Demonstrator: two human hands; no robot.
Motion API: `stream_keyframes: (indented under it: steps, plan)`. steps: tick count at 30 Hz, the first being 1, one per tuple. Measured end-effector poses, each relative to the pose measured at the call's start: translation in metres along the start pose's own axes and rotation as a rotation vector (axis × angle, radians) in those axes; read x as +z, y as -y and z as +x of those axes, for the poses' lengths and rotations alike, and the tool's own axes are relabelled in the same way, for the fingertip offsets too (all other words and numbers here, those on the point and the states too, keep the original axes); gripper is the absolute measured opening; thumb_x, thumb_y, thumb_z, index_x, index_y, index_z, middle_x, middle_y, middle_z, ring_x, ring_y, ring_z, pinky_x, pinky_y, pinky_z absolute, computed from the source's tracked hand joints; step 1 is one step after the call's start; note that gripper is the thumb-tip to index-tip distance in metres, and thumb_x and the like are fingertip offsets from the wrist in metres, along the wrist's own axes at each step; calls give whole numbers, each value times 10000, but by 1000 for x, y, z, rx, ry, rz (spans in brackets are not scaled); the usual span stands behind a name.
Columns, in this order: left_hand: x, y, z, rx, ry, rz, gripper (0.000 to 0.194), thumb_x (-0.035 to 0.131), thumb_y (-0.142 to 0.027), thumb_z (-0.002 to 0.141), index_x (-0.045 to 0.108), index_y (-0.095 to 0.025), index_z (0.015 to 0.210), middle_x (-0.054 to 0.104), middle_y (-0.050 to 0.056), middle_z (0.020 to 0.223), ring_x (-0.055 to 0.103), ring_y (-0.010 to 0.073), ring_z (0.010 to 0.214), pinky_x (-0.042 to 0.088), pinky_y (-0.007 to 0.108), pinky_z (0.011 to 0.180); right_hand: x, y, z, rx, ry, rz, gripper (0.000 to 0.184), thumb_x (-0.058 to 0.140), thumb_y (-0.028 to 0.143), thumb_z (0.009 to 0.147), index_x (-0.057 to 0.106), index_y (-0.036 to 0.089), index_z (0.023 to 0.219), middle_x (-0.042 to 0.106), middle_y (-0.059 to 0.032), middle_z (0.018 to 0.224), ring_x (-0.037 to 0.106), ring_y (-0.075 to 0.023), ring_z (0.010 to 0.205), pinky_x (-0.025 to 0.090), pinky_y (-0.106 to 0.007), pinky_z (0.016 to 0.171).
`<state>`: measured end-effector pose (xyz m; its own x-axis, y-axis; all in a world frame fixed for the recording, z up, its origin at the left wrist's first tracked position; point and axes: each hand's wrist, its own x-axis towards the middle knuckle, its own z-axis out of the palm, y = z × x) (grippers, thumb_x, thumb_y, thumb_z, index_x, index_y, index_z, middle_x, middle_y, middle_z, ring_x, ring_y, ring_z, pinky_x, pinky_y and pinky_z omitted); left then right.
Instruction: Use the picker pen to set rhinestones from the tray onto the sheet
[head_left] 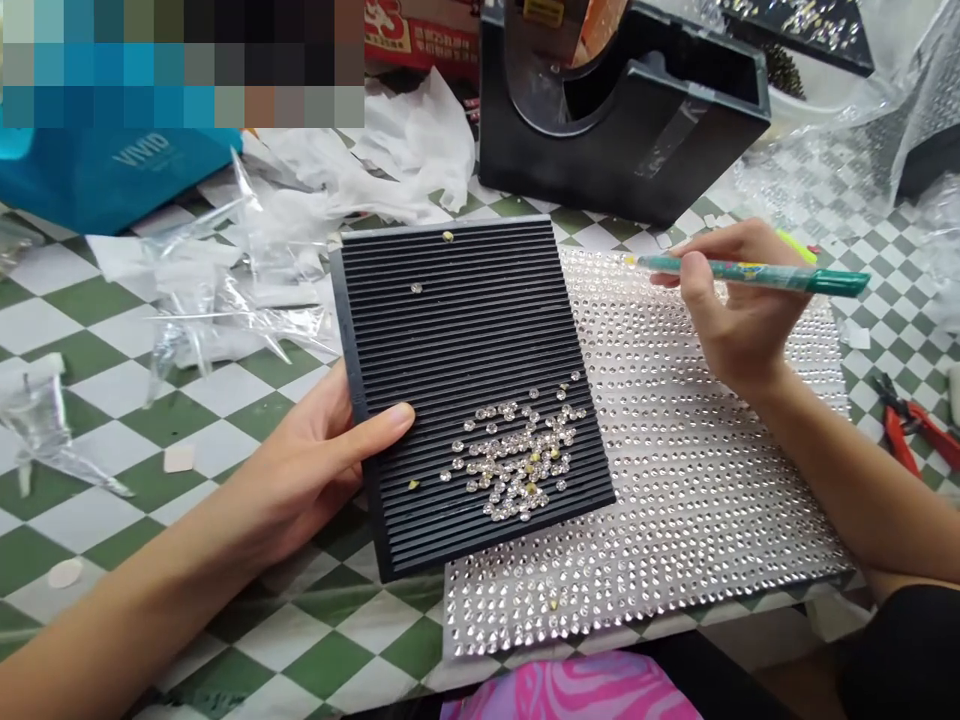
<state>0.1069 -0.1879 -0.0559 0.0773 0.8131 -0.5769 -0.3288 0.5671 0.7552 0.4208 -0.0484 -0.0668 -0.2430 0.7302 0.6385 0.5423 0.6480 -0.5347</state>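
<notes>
My left hand [330, 450] grips the left edge of a black ridged tray [465, 330], thumb on top and the other fingers underneath. Clear rhinestones [517, 460] lie loose on its lower right part, a few showing yellowish sides. In my right hand [742, 300] is a green pen-like picking tool [772, 275], pinched between thumb and fingers. Its tip, with a small yellowish bit at it, is at the upper part of a sheet covered in rows of rhinestones [675, 430]. The tray overlaps the sheet's left side.
A black tape dispenser [600, 160] stands behind the sheet. Crumpled clear plastic bags [225, 290] and white tissue [420, 130] lie at left and back, near a blue box [112, 180]. Red-handled pliers [911, 425] rest at right on the checkered tablecloth [247, 440].
</notes>
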Motion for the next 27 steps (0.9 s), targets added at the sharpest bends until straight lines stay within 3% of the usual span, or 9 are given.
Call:
stream_keyframes:
  steps: [7,12,16,23,27]
  plan:
    - [-1,1,1,-9,-31,34,560,925,-257,730,716,-331,1244,769,-30,1289,696,289,1250,672,196,743,1,2,3,6,16,-90,142,638,305,946,644,264,810,719,-29,763,686,-185,698,557,-384,654]
    - [-1,1,1,21,-17,24,527,925,-260,737,731,-329,1223,745,-41,1340,715,270,1216,667,196,795,0,2,1,24,58,-72,103,644,268,945,650,261,843,720,-16,791,701,-182,712,559,-372,670]
    - [-1,2,1,28,10,12,521,915,-229,749,735,-333,1226,743,-49,1343,733,246,1174,662,183,792,1,2,1,-12,16,-64,101,651,231,923,672,243,824,711,-19,779,687,-167,698,552,-356,658]
    - [1,2,3,53,20,0,492,909,-247,774,745,-332,1230,755,-49,1317,734,237,1164,661,185,797,4,0,-1,51,9,24,123,661,333,972,670,252,880,714,-39,864,744,-192,750,591,-361,640]
    - [1,3,2,64,25,1,466,919,-232,749,761,-346,1173,761,-72,1298,734,233,1161,641,139,688,4,0,0,31,-7,39,125,668,318,960,674,244,859,710,-35,848,744,-184,725,570,-341,592]
